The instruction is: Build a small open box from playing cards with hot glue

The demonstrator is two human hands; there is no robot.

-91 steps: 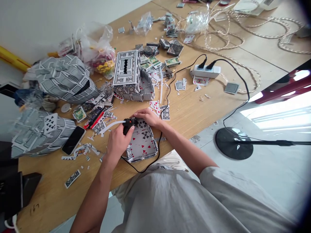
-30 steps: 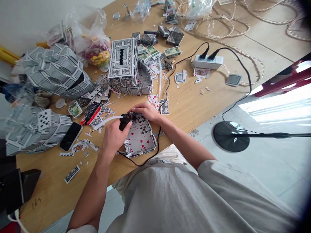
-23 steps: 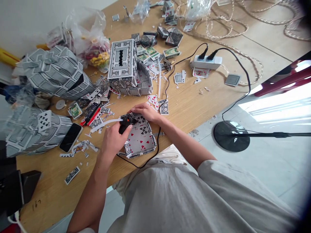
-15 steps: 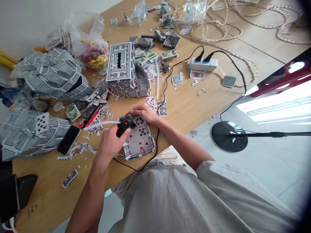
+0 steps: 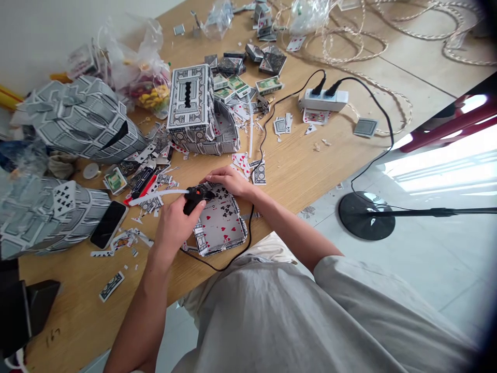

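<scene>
My left hand (image 5: 176, 223) is wrapped round a black glue gun (image 5: 195, 198), with a long white glue stick (image 5: 159, 195) coming out of its back. The gun's nozzle points into an open tray made of playing cards (image 5: 222, 228), near its far side. My right hand (image 5: 229, 181) lies at the tray's far wall, its fingers curled over the edge and pinching it. What the fingertips touch inside is hidden. A black cord (image 5: 250, 233) runs round the tray's right side. Beyond stands a card-covered box with a slot (image 5: 189, 103).
Two large card-built shapes (image 5: 81, 119) and a phone (image 5: 108, 224) are at the left. Card scraps and a red cutter (image 5: 145, 189) lie near them. A power strip (image 5: 324, 100), card boxes (image 5: 272, 63) and coiled rope (image 5: 345, 36) are farther back.
My left hand and the glue gun have shifted slightly left and up. My right hand stays at the tray's far wall. The whole view has tilted a little.
</scene>
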